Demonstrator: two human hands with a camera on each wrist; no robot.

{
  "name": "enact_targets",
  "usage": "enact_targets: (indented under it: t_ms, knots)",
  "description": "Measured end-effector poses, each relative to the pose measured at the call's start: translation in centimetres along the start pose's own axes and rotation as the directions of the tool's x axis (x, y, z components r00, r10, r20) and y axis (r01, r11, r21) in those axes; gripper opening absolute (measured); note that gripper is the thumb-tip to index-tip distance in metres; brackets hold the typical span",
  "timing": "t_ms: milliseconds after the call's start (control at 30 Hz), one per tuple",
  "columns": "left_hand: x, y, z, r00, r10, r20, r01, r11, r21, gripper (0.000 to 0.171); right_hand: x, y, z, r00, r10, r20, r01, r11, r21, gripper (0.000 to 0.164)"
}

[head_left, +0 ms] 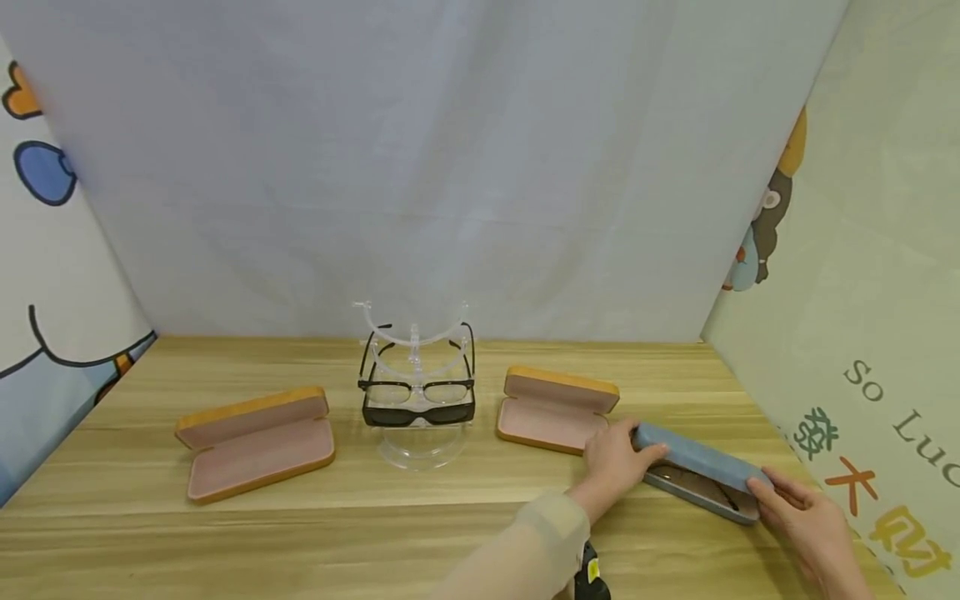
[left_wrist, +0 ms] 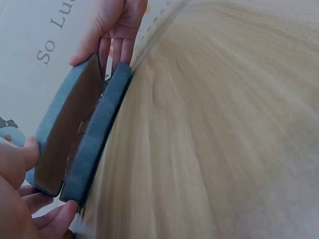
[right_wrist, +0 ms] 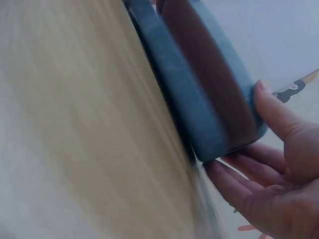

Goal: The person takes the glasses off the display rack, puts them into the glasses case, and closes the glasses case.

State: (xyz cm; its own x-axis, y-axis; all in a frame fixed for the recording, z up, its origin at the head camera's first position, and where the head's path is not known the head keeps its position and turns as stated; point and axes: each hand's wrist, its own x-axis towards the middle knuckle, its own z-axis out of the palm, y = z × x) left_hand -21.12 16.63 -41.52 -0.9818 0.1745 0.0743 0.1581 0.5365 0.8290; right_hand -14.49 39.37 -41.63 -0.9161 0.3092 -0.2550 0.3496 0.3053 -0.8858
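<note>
A blue glasses case (head_left: 701, 458) lies at the right of the table with its lid partly lowered, leaving a gap along the front. Inside the brown-lined case, part of a pair of glasses (head_left: 729, 498) shows; the lid hides the rest. My left hand (head_left: 613, 460) grips the case's left end, thumb on the lid. At the other end my right hand (head_left: 806, 518) holds the case. In the right wrist view, that thumb (right_wrist: 271, 107) presses the lid's edge while the fingers sit around the end of the case.
An orange case (head_left: 551, 423) with pink lining stands open just behind my left hand. Another open orange case (head_left: 262, 454) is at the left. Between them, a clear display stand (head_left: 422, 454) carries dark sunglasses (head_left: 418, 415) below black-framed glasses (head_left: 416, 392). Cloth walls border the table.
</note>
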Motion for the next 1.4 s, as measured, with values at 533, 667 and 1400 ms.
enact_targets:
  t_ms: [533,667,1400]
  knots:
    - [0.2,-0.6,0.1,1.0,-0.01,0.028,0.009,0.999,0.036,0.051,0.3,0.4,0.1,0.997,-0.007,-0.072,-0.011,0.968,-0.251,0.085]
    - [0.1,-0.8,-0.9,0.997,0.029,0.076,-0.031,0.999,0.027,0.048,-0.2,-0.4,0.2,0.997,-0.028,-0.065,0.018,0.99,-0.138,0.076]
    - [-3.0,-3.3,-9.8,0.933,0.293,0.208,-0.264,0.952,-0.156,0.015,-1.9,-7.1,5.9,0.952,-0.295,-0.084,0.288,0.954,-0.083,0.046]
